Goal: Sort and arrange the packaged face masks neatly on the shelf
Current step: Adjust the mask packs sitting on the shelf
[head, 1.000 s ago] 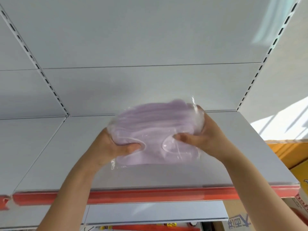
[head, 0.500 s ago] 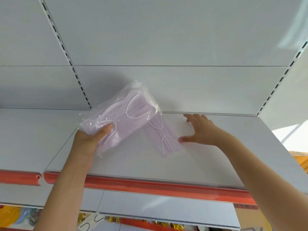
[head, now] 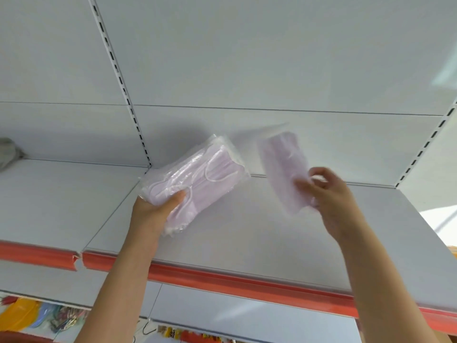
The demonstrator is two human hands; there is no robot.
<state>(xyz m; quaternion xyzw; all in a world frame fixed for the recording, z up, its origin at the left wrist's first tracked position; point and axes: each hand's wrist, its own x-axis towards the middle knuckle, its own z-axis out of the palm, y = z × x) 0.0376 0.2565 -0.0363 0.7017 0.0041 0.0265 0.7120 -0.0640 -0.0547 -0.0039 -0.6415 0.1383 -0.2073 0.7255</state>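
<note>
one mask pack comes up off the shelf, two packs now in the air

the right hand (head: pixel 329 194), flat on the shelf (head: pixel 247 231) half a second ago, has pinched the single mask pack (head: pixel 282 167) that lay there and lifted it above the back edge, fingers curled on its lower end. the left hand (head: pixel 158 206) still grips the fatter mask bundle (head: pixel 195 179), thumb on top, above the shelf's back left corner. nothing placed yet, so my read is the sorting has barely begun.

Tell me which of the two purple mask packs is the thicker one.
The mask pack in the left hand: bulky, with white ear loops showing. The right hand's pack is thin and blurred.
</note>
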